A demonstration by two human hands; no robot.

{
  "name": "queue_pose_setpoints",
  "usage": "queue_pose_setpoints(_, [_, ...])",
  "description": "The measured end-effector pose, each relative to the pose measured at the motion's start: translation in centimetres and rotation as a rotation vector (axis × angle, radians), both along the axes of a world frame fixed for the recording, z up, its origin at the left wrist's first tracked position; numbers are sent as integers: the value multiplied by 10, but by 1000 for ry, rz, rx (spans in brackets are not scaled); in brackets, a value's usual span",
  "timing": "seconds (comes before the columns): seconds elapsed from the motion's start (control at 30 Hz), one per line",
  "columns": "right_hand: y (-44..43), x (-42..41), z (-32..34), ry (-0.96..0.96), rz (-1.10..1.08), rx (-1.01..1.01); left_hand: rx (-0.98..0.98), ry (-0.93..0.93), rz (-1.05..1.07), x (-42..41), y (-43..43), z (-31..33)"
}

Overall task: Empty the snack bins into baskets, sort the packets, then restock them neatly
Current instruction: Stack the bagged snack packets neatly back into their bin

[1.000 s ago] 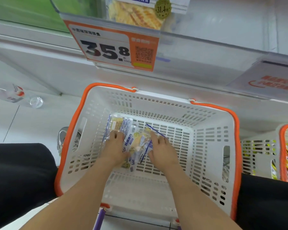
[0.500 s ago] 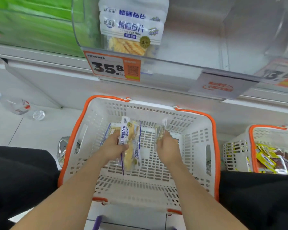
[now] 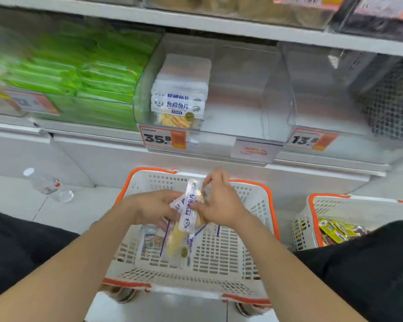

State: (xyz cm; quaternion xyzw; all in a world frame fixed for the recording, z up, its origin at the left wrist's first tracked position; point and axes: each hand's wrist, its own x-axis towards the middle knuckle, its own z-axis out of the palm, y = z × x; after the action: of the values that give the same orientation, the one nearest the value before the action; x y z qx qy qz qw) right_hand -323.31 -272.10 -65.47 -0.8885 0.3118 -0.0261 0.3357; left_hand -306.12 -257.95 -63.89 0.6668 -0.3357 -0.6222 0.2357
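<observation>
Holding a bundle of white-and-blue snack packets (image 3: 189, 213) over the orange-rimmed basket (image 3: 270, 198), gripping its left side with the left hand (image 3: 153, 208), curling the fingers (image 3: 172, 195) round it, and pinching its top with the right hand (image 3: 222, 203).

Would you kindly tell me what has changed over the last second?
The left hand and right hand, pressing the fish packets down in the basket earlier, took them in their grip and lifted them together above it. The basket, shelf packets and second basket stayed put.
</observation>
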Motion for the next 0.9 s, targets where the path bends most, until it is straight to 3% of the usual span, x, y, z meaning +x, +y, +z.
queue_pose_setpoints(0.1, [-12,1,45,55,20,162,-67,-15,-79,6,-3,31])
queue_pose_setpoints(0.17, [-19,-2,66,99,50,146,-124,-51,-53,7,1,46])
queue_pose_setpoints(0.27, [-30,-12,84,98,38,153,-150,-105,71,7,6,48])
queue_pose_setpoints(0.4, [-39,-34,92,-53,-178,317,-104,-95,369,-9,11,42])
queue_pose_setpoints(0.57, [-25,-43,100,-151,-451,591,-175,187,695,-41,1,67])
queue_pose_setpoints(0.73, [6,-30,94,-233,-547,579,-350,308,930,-63,0,97])
queue_pose_setpoints(0.9, [34,-21,104,-341,-534,535,-594,4,679,-76,6,114])
